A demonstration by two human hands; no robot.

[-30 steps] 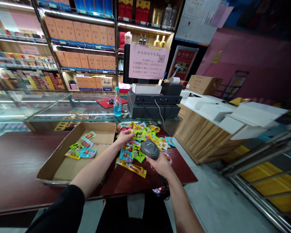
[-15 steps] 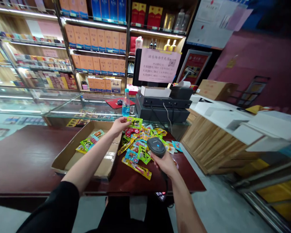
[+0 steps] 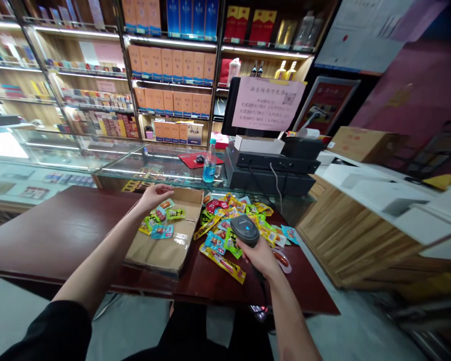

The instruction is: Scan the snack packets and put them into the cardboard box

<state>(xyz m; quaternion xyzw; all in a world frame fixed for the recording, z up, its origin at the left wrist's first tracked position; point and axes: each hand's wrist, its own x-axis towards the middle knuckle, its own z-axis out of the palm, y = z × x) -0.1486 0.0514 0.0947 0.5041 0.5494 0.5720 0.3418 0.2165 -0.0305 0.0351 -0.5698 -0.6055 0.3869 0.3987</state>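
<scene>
My left hand (image 3: 156,196) is over the back left part of a shallow cardboard box (image 3: 184,200), its fingers apart with nothing between them. Several small snack packets lie in the box, among them a green packet (image 3: 176,214) and a blue packet (image 3: 162,231). My right hand (image 3: 259,254) is wrapped round the handle of a black barcode scanner (image 3: 244,230), whose head is above a heap of colourful snack packets (image 3: 214,241). A long yellow packet (image 3: 222,263) lies at the near side of the heap.
The dark red table (image 3: 60,225) carries box and heap. Behind them are a blue-capped bottle (image 3: 209,165), a glass counter (image 3: 154,163) and a monitor (image 3: 265,105) with a pink sheet. To the right is a wooden cabinet (image 3: 346,225).
My left hand has moved left from the heap to the box and let go of the green packet. A green and a blue packet now show in the box. The view has shifted left.
</scene>
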